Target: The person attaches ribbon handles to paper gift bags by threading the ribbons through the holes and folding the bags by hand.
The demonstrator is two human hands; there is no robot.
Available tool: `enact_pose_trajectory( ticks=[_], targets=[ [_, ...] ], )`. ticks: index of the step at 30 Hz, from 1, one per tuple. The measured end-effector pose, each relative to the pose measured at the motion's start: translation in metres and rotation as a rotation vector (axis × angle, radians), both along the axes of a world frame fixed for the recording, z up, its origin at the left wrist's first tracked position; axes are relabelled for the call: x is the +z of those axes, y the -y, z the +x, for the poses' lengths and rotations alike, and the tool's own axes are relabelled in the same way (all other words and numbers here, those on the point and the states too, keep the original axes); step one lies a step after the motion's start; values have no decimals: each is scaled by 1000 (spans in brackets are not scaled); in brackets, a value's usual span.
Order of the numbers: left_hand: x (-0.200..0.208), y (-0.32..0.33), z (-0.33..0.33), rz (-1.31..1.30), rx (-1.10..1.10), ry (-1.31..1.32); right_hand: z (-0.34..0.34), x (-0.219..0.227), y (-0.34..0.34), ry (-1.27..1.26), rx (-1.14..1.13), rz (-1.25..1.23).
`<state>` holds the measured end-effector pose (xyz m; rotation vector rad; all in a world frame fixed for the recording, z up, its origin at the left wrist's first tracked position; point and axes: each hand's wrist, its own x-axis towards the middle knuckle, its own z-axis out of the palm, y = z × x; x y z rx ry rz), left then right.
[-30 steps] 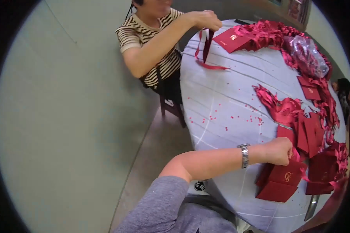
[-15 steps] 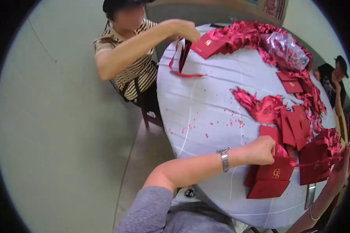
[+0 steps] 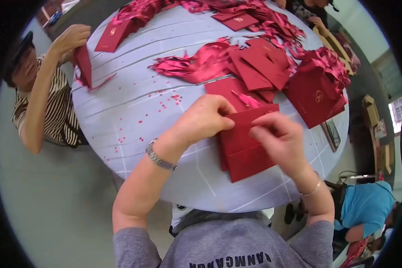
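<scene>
Your left hand (image 3: 203,119) has thumb and forefinger pressed together on the upper left corner of a red bag (image 3: 250,154), the thumb on the face turned toward you. Your right hand (image 3: 282,140) is by the bag's upper right part, thumb and forefinger bent toward each other with a small gap showing; it is blurred, so you cannot tell whether the fingertips pinch the paper or only rest near it. The bag lies slanted between your two hands and runs down toward you, with the edge of another bag showing under its left side. Just beyond your grip, pink ribbon (image 3: 250,100) shows above the bag's top edge, and farther out lies a pile of red bags (image 3: 261,62), with a heap of ribbons (image 3: 196,66) to its left. Right of your right hand a larger red bag with a gold emblem (image 3: 310,98) lies near a dark flat object (image 3: 332,134). Well apart, beyond your left hand, a co-worker's hand (image 3: 73,38) holds another red bag (image 3: 83,67).
</scene>
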<state>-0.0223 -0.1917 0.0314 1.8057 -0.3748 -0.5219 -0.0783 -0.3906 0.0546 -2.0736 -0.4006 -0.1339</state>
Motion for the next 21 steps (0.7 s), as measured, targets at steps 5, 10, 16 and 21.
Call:
enact_pose_trajectory(
  ticks=[5,10,16,21],
  targets=[
    [13,12,-7,66,48,-143,-2,-28,2,215,-9,-147],
    [1,10,-7,84,21,-159,2,-32,0,269,-1,-192],
    [-8,9,-5,17,48,-230,7,-37,-1,283,-26,-210],
    [-14,11,-8,53,94,-200,4,-39,1,270,-11,-195]
  ],
)
